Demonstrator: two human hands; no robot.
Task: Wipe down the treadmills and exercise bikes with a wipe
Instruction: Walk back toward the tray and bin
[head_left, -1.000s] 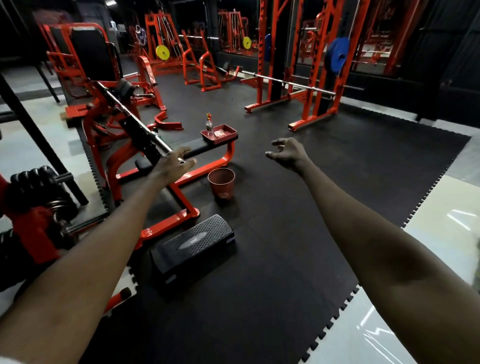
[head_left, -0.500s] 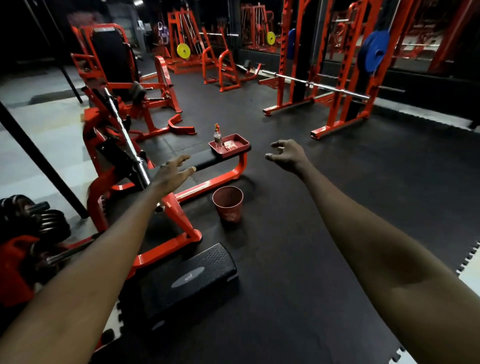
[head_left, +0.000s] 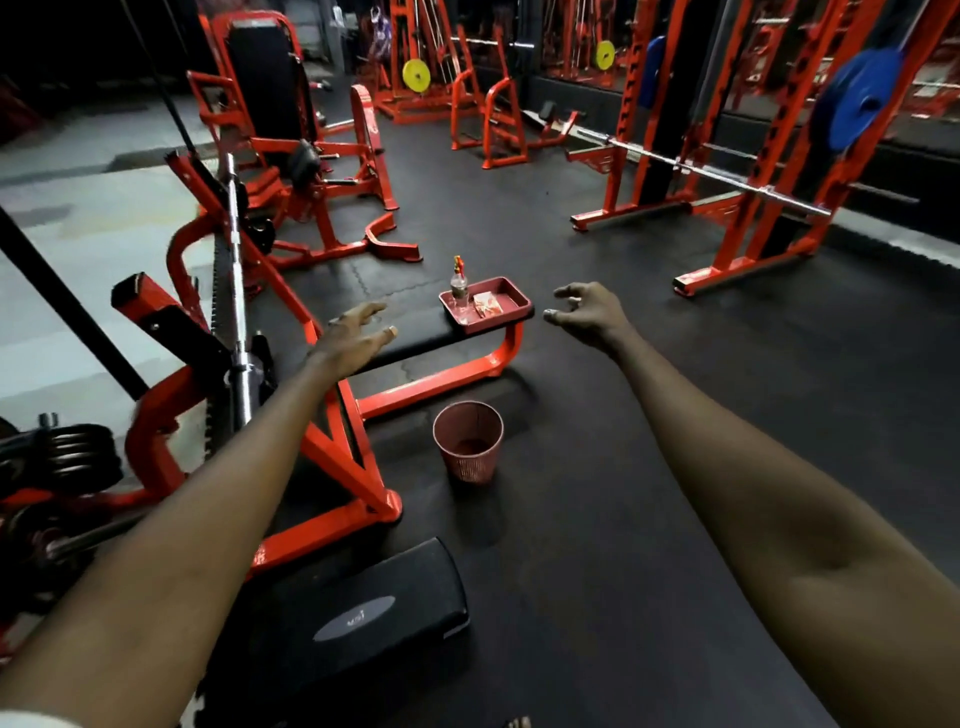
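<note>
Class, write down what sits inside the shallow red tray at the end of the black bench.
A clear spray bottle with a red trigger stands beside a pale crumpled packet. The red tray floor beneath them is covered.

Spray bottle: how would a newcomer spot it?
Find the black bench on orange legs mid-floor; a red tray sits on its far end. The spray bottle stands upright in the tray, clear with a red-yellow top, unlike the flat packet beside it.

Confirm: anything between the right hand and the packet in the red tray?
Nothing visible. The right hand hovers open right of the red tray; only the low rim lies before the packet. The spray bottle stands left of the packet, toward the left hand.
</note>
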